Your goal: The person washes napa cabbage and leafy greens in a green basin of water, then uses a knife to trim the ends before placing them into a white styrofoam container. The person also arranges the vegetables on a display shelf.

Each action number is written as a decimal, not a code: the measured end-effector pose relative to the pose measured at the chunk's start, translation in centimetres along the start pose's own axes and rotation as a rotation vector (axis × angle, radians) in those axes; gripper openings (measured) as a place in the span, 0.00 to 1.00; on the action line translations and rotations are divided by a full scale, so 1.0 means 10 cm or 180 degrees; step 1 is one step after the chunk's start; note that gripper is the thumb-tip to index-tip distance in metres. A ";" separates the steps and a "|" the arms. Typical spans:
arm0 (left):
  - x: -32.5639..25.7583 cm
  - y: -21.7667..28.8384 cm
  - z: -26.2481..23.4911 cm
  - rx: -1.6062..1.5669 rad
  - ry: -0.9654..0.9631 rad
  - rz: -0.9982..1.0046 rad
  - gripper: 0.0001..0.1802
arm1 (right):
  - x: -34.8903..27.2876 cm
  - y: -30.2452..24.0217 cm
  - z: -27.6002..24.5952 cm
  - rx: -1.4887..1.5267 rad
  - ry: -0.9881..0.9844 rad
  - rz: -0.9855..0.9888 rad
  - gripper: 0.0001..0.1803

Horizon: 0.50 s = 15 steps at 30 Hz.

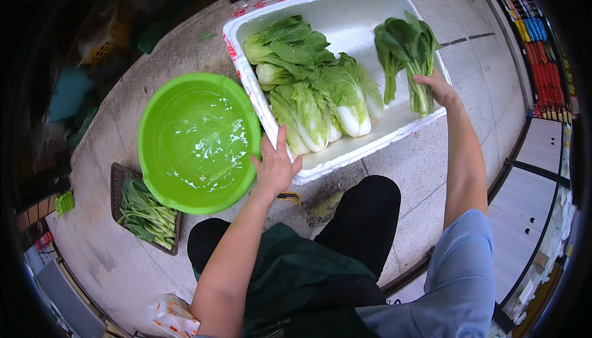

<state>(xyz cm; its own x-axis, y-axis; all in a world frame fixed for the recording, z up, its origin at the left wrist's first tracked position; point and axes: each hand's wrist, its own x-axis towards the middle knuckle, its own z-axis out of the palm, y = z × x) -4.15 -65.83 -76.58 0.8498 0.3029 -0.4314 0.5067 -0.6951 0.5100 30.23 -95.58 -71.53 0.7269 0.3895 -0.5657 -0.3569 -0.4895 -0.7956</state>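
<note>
A bunch of dark leafy greens (404, 48) with pale green stems is gripped at the stems by my right hand (436, 87), over the right end of a white foam box (345, 18). Inside the box, heads of napa cabbage (351, 100) lie along the near left part, with bok choy-like greens (290, 51) behind them. My left hand (275, 164) has its fingers spread, beside the box's near left corner and close to the rim of a green basin (154, 181). Water (209, 140) ripples in the basin; nothing else shows in it.
A brown basket (117, 184) with leafy stalks (148, 211) stands left of the basin. A yellow-handled tool (290, 197) lies on the tiled floor near my knees. Shelves with colourful packets (539, 42) and white cabinets (533, 181) line the right. A small green item (64, 201) sits far left.
</note>
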 end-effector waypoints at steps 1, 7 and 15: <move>0.01 0.00 0.01 -0.0024 -0.0029 -0.0015 0.47 | 0.07 0.03 0.00 -0.0555 0.0165 -0.0084 0.40; 0.07 0.18 -0.03 -0.0027 -0.0129 0.0050 0.47 | 0.49 0.73 0.03 -0.3323 0.0975 0.0317 0.53; 0.01 0.09 -0.21 -0.0005 -0.0361 -0.0079 0.45 | 0.30 0.43 1.43 -0.3270 0.0448 -0.0952 0.39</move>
<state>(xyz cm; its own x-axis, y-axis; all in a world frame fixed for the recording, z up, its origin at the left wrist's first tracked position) -3.29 -65.11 -74.62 0.8151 0.2443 -0.5253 0.5277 -0.6873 0.4991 22.52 -85.35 -79.73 0.7872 0.5409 -0.2962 0.4619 -0.8354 -0.2979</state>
